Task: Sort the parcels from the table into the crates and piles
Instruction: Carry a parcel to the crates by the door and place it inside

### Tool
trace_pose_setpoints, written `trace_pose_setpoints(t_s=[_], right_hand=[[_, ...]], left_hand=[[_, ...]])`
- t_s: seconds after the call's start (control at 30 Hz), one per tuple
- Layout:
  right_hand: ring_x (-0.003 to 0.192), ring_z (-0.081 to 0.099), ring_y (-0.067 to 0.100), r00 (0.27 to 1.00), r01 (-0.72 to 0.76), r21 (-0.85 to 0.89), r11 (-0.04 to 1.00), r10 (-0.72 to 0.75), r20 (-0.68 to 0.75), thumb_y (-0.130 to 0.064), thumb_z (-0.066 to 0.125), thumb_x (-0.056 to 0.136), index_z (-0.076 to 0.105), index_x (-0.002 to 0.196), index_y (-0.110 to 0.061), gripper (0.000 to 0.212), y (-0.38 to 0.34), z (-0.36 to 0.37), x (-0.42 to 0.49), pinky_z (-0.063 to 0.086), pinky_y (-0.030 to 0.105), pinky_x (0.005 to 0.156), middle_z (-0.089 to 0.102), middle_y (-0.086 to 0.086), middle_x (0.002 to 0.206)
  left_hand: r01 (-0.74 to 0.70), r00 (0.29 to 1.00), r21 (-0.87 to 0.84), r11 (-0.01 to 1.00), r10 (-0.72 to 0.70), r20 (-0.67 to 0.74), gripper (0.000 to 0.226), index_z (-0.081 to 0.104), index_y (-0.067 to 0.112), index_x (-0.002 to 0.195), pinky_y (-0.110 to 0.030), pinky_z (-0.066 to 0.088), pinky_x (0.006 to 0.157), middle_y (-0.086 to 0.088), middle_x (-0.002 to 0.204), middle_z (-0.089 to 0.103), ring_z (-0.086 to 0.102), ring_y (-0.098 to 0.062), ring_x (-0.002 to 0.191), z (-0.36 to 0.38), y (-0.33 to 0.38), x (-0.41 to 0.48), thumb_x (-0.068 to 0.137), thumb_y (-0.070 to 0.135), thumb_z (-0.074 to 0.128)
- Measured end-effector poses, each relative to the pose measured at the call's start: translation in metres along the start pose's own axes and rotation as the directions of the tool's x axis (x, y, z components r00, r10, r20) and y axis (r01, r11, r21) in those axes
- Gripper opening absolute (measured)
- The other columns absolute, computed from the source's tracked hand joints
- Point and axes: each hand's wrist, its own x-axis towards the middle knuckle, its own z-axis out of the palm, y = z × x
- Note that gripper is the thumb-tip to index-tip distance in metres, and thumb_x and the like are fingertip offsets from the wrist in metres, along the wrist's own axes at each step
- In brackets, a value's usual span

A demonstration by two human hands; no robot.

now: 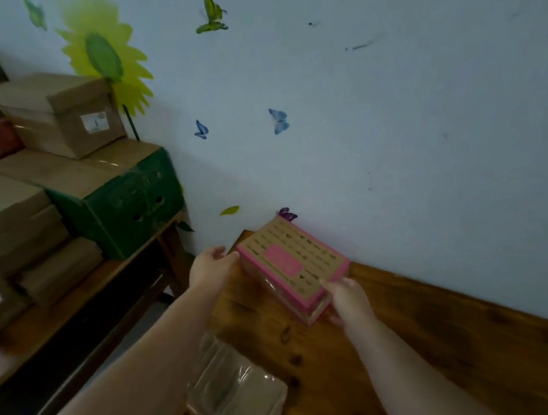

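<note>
The green carton (127, 204) on the left counter (80, 300) was closed, its contents hidden, with brown boxes (60, 112) stacked on and beside it. On the right counter (420, 344), by the wall, sat the pink-edged parcel (293, 267). Your right hand (347, 298) gripped its near corner, and your left hand (211, 266) touched its left corner with loose fingers. A plastic-wrapped parcel (236, 391) lay nearer you.

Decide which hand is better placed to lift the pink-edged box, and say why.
Probably the right. The right hand pinches the near corner of the pink-edged box, thumb on top; the left hand only touches its far end with relaxed fingers.
</note>
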Motion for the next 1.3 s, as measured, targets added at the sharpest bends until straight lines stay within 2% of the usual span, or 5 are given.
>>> trace_pose_setpoints(t_s=[0.27, 0.47, 0.7, 0.97, 1.3], right_hand=[[0.116, 0.055, 0.032, 0.996, -0.045, -0.017, 0.999, 0.043, -0.075, -0.023, 0.062, 0.088, 0.04, 0.14, -0.015, 0.057, 0.016, 0.011, 0.037, 0.045, 0.05, 0.099, 0.056, 0.012, 0.129], [0.117, 0.054, 0.028, 0.999, 0.0, 0.041, 0.999, 0.001, -0.034, -0.014, 0.062, 0.088, 0.028, 0.146, -0.026, 0.069, 0.022, 0.013, 0.034, 0.048, 0.046, 0.093, 0.055, 0.006, 0.131], [0.113, 0.051, 0.018, 0.997, 0.083, 0.018, 0.996, -0.083, 0.001, -0.021, 0.063, 0.088, 0.032, 0.144, -0.032, 0.066, 0.0, -0.007, -0.005, 0.044, 0.039, 0.096, 0.054, -0.006, 0.125], [0.111, 0.045, 0.005, 0.919, 0.394, -0.255, 0.883, -0.387, 0.076, -0.043, 0.077, 0.07, 0.03, 0.14, -0.039, 0.084, -0.018, -0.05, -0.098, 0.037, 0.035, 0.096, 0.048, -0.027, 0.112], [0.093, 0.056, -0.001, 0.812, 0.538, -0.261, 0.802, -0.576, -0.096, -0.046, 0.063, 0.082, 0.054, 0.124, -0.025, 0.048, -0.036, -0.118, -0.159, 0.042, 0.013, 0.07, 0.059, -0.022, 0.099]], left_hand=[[0.051, 0.994, 0.042, 0.998, -0.054, 0.095, 0.067, 0.027, 0.016, 0.147, -0.043, 0.032, 0.106, -0.009, 0.149, 0.036, 0.037, -0.03, 0.133, 0.032, -0.007, 0.057, 0.091, 0.033, 0.059], [0.034, 0.963, 0.053, 0.998, -0.047, 0.266, 0.029, 0.048, 0.021, 0.119, -0.033, 0.036, 0.087, 0.008, 0.096, 0.055, 0.049, -0.016, 0.099, 0.042, -0.019, 0.064, 0.091, 0.024, 0.057], [-0.057, 0.957, -0.107, 0.993, 0.084, 0.277, 0.021, 0.051, 0.02, 0.112, -0.02, 0.037, 0.074, 0.008, 0.101, 0.055, 0.051, -0.011, 0.096, 0.022, 0.002, 0.024, 0.092, 0.018, 0.057], [-0.202, 0.931, -0.265, 0.943, 0.269, 0.247, 0.021, 0.062, 0.03, 0.105, -0.048, 0.048, 0.095, 0.004, 0.106, 0.066, 0.061, -0.022, 0.104, -0.023, 0.015, -0.053, 0.089, 0.016, 0.061], [-0.395, 0.869, -0.23, 0.889, 0.443, 0.222, 0.011, 0.062, 0.023, 0.097, -0.031, 0.049, 0.082, 0.004, 0.125, 0.055, 0.056, -0.018, 0.108, -0.024, 0.053, -0.156, 0.087, 0.028, 0.063]])
